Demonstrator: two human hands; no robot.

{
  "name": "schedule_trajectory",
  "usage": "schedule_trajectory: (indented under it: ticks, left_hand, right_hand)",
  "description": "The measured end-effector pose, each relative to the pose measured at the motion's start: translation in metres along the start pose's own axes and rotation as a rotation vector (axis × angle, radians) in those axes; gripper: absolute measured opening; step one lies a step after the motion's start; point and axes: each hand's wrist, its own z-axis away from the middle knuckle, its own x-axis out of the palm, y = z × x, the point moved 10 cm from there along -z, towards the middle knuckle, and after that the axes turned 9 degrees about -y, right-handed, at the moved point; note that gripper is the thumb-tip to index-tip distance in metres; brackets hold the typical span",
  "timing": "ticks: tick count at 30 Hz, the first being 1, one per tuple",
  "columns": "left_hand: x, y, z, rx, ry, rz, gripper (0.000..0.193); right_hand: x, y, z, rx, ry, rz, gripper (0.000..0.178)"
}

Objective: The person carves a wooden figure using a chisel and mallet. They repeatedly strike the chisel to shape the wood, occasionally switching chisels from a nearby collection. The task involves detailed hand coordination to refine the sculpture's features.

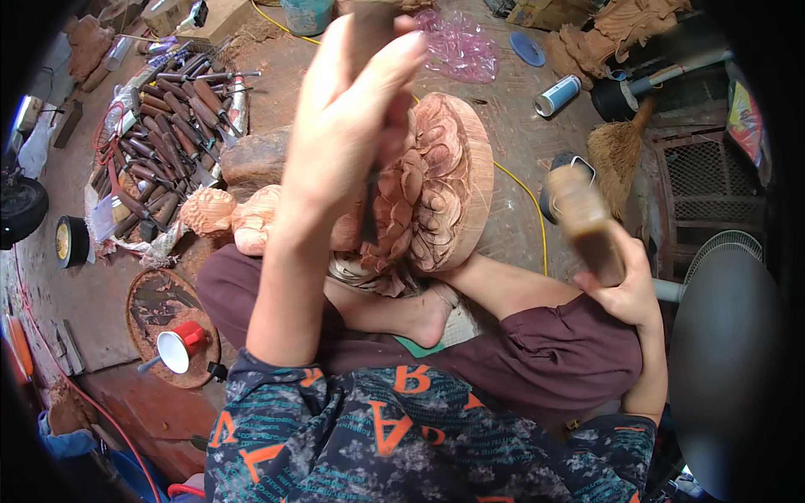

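Note:
My left hand [340,126] is closed round a wood-carving chisel; its wooden handle [373,29] sticks up above the fingers and the dark blade [369,214] points down. Beneath the blade lies a carved wooden statue [394,205] on its side, with a round lotus-petal base [474,176] to the right and a small curly head [208,211] to the left. Whether the blade's tip touches the wood I cannot tell. Off to the right, above my knee, my right hand [627,281] grips a wooden mallet [587,214], blurred and tilted, its head raised clear of the carving.
Many chisels [168,126] are heaped on a cloth at the left. A red mug [191,337] stands on a round board [138,323] near my knee. Behind the statue sits a wood block [251,158]. A yellow cord [537,205], spray can [557,96], straw broom [616,155] and fan [725,335] are rightward.

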Motion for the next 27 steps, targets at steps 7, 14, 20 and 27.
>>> schedule_trajectory:
  ticks: [7, 14, 20, 27]
  left_hand:
    - [-0.097, -0.025, 0.042, -0.123, 0.197, 0.226, 0.038]
    - [-0.257, -0.011, 0.080, -0.056, 0.369, 0.501, 0.032]
    - [-0.409, 0.008, 0.119, -0.100, 0.841, 0.055, 0.061]
    - [-0.508, -0.050, 0.141, -0.575, 0.803, -0.796, 0.063]
  right_hand:
    - [0.060, -0.006, -0.012, -0.026, -0.569, 0.317, 0.035]
    - [0.088, -0.018, -0.023, -0.025, -0.744, 0.537, 0.036]
    - [0.112, -0.027, -0.040, 0.002, -0.896, 0.495, 0.039]
    - [0.139, -0.057, -0.078, -0.188, -0.834, 0.353, 0.043]
